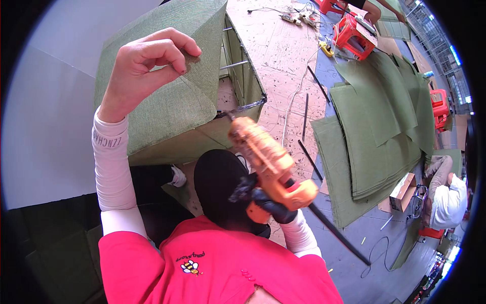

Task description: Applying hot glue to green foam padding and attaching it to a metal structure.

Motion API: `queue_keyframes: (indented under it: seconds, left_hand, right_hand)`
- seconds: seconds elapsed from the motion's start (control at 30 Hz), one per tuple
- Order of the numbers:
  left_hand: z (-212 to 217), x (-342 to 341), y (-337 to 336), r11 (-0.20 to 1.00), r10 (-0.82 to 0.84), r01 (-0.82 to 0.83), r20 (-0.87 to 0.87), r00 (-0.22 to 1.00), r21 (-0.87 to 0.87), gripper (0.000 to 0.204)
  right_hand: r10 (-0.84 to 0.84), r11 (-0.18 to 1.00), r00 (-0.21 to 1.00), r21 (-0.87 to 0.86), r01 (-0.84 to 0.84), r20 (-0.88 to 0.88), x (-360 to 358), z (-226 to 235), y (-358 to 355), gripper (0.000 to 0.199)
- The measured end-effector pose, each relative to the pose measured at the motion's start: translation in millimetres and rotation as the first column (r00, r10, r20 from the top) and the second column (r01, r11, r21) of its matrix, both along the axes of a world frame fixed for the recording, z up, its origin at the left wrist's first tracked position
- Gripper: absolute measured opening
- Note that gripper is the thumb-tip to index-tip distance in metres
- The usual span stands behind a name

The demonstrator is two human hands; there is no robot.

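Note:
My bare left hand point(144, 68) is over the green mesh fabric point(167, 111) on a box-shaped frame. Its thumb and fingers are curled into a pinch at a fold, and the fabric seems caught between them. My right hand point(276, 206), in a dark glove, grips an orange hot glue gun point(263, 154), slightly blurred. A long black glue stick point(339, 233) sticks out of the gun's rear. The nozzle is at the near corner of the frame's open side, beside the fabric edge. Shiny black glue point(248, 106) lines the frame's lower edge point(262, 91).
Loose black glue sticks point(306, 116) and a pale cord lie on the speckled cardboard point(276, 55). To the right is a stack of green fabric sheets point(374, 147). Red stools point(354, 38), an open carton point(403, 192) and a seated person in white point(448, 202) are beyond.

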State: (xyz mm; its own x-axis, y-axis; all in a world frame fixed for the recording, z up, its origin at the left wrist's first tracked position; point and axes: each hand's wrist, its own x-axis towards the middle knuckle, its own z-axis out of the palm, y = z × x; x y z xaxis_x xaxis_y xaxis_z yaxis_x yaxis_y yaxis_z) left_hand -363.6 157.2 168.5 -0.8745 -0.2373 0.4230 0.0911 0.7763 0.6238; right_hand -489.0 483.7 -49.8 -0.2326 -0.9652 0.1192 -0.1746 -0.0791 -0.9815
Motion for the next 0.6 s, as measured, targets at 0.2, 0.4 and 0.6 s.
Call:
queue_keyframes:
  seconds: [0.2, 0.4, 0.6]
  left_hand:
    - [1.5, -0.4, 2.7, 0.999, -0.001, 0.002, 0.009, 1.0, -0.035, 0.013]
    - [-0.9, -8.5, 7.3, 1.0, 0.001, 0.0, 0.061, 0.998, -0.009, 0.013]
    - [-7.1, -34.6, 17.8, 0.989, -0.076, 0.091, 0.119, 0.99, -0.121, 0.012]
  right_hand:
    - [0.078, 0.997, 0.9, -0.037, -0.069, 0.428, 9.9, -2.1, -6.1, 0.054]
    - [-0.226, 0.971, 0.775, 0.072, 0.228, 0.59, -33.5, -65.4, 17.7, 0.047]
    - [-0.604, 0.792, 0.759, 0.075, 0.606, 0.242, -91.7, -215.3, 18.6, 0.042]
